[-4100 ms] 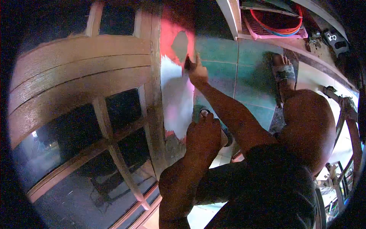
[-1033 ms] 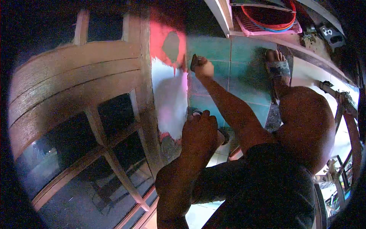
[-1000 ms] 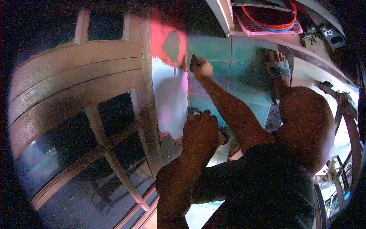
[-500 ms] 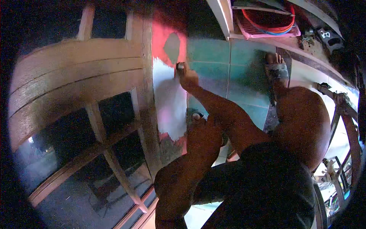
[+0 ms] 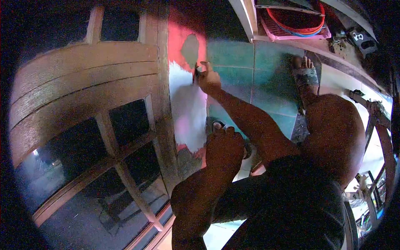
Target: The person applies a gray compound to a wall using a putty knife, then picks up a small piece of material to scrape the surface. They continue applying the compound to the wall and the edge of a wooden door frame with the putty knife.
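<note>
Right hand (image 5: 209,80) closed narrow round a dark brush-like tool (image 5: 196,74), which juts wallward from the grip at the red-white border of the painted strip (image 5: 186,110), long axis seemingly along it (small, dark, unsure). Left hand (image 5: 225,143) is curled, farther from the tool, contents can't tell. One second ago the tool was over the green tiles (image 5: 230,77), off the strip.

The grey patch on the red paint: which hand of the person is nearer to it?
Right. The right hand is just below the grey patch in the picture, holding a dark tool. The left hand is much lower, farther from the patch.
</note>
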### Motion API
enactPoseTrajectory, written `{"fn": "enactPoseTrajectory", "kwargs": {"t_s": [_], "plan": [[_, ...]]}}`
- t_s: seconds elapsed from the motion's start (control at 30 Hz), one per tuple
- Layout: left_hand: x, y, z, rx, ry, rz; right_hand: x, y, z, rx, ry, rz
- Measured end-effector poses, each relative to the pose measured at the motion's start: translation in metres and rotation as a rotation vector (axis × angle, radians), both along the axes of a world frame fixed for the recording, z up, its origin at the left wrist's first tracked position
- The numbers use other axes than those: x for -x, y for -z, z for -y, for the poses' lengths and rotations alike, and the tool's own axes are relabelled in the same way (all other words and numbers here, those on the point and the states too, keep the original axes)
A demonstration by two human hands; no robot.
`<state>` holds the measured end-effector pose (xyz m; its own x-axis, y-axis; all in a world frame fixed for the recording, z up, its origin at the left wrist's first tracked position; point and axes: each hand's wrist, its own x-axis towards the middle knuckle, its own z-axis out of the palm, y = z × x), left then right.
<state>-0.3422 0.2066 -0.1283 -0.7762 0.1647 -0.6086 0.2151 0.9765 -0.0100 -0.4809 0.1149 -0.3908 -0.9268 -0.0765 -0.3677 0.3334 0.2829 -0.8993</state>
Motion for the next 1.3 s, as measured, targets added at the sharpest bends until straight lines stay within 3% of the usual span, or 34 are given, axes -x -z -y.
{"fn": "enactPoseTrajectory", "kwargs": {"t_s": [0.1, 0.17, 0.2, 0.33, 0.5, 0.6, 0.67, 0.7, 0.77, 0.8, 0.9, 1.0, 1.07, 1.17, 1.3], "plan": [[-0.003, 0.003, 0.002, -0.023, -0.040, 0.134, 0.003, 0.011, -0.012, 0.103, 0.054, -0.059], [-0.004, 0.003, 0.005, -0.013, 0.004, 0.103, 0.006, 0.011, -0.014, -0.007, 0.244, -0.140], [-0.005, 0.003, 0.006, -0.010, 0.001, 0.106, 0.009, 0.004, -0.014, -0.087, 0.208, -0.041], [0.002, -0.001, -0.001, -0.035, 0.001, 0.171, -0.001, 0.005, 0.022, -0.114, -0.004, -0.066], [0.006, -0.002, -0.003, -0.069, 0.059, 0.193, 0.003, 0.005, -0.009, -0.012, -0.086, -0.169], [-0.002, 0.011, -0.001, -0.068, -0.001, 0.221, 0.010, -0.004, -0.023, -0.086, -0.066, 0.068], [-0.008, 0.019, 0.001, 0.008, 0.067, 0.043, 0.010, 0.000, -0.032, 0.061, 0.279, 0.095], [-0.010, 0.021, 0.002, 0.010, 0.066, 0.045, 0.011, 0.016, -0.035, 0.062, 0.278, 0.098], [-0.009, 0.026, 0.003, -0.002, -0.033, 0.175, 0.013, 0.054, -0.034, -0.007, 0.493, -0.039], [-0.006, 0.023, 0.001, -0.002, -0.031, 0.174, 0.019, 0.047, -0.040, -0.016, 0.542, 0.039], [0.001, 0.013, -0.006, 0.003, -0.031, 0.291, 0.027, 0.075, -0.047, 0.068, 0.437, 0.046], [-0.001, 0.015, -0.013, -0.056, -0.048, 0.212, 0.033, 0.096, -0.049, 0.178, 0.376, 0.096], [-0.012, 0.030, -0.014, -0.004, 0.123, 0.075, 0.031, 0.103, -0.047, 0.244, 0.374, 0.111], [-0.013, 0.023, -0.022, -0.084, 0.009, 0.107, 0.024, 0.102, -0.041, 0.254, 0.377, 0.147], [-0.019, 0.027, -0.024, -0.136, 0.045, 0.154, 0.019, 0.060, -0.035, 0.066, 0.210, 0.122]]}}
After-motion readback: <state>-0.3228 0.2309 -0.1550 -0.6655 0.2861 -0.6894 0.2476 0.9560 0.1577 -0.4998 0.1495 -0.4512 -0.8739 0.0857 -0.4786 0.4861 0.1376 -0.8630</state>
